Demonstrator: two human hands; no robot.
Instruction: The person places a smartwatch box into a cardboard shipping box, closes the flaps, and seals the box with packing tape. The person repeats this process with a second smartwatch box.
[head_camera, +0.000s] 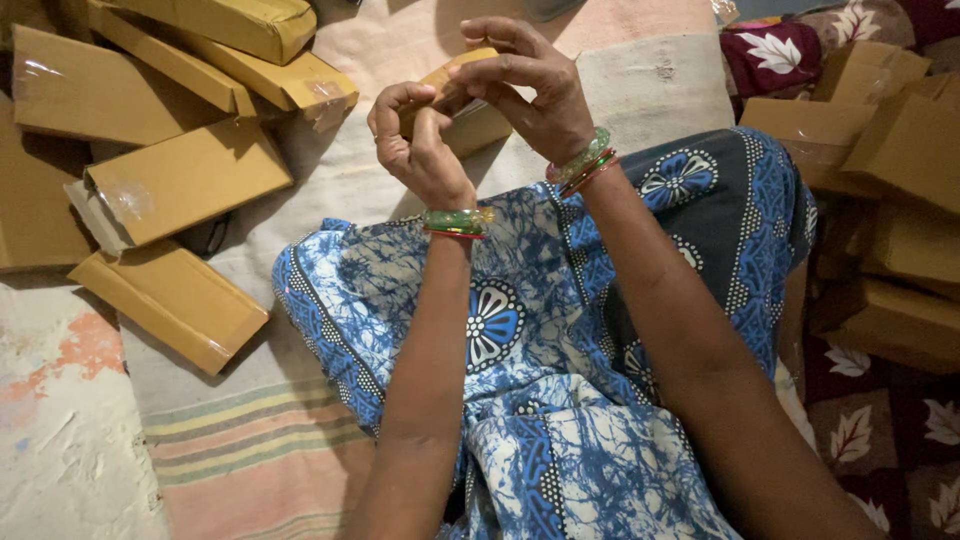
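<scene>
Small cardboard box (468, 105), gripped by left hand (420, 150) and right hand (530, 95), closing unfinished; taped boxes (180, 180) piled left, further boxes (890, 130) stacked right.

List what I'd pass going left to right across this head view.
Pile of flat brown boxes → left hand → small cardboard box it shares with the right hand → more brown boxes at the right edge.

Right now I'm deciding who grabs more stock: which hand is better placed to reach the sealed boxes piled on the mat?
Probably the left hand. It is nearer the sealed boxes piled on that side, while the right hand grips the top of the small cardboard box both hands hold.
</scene>
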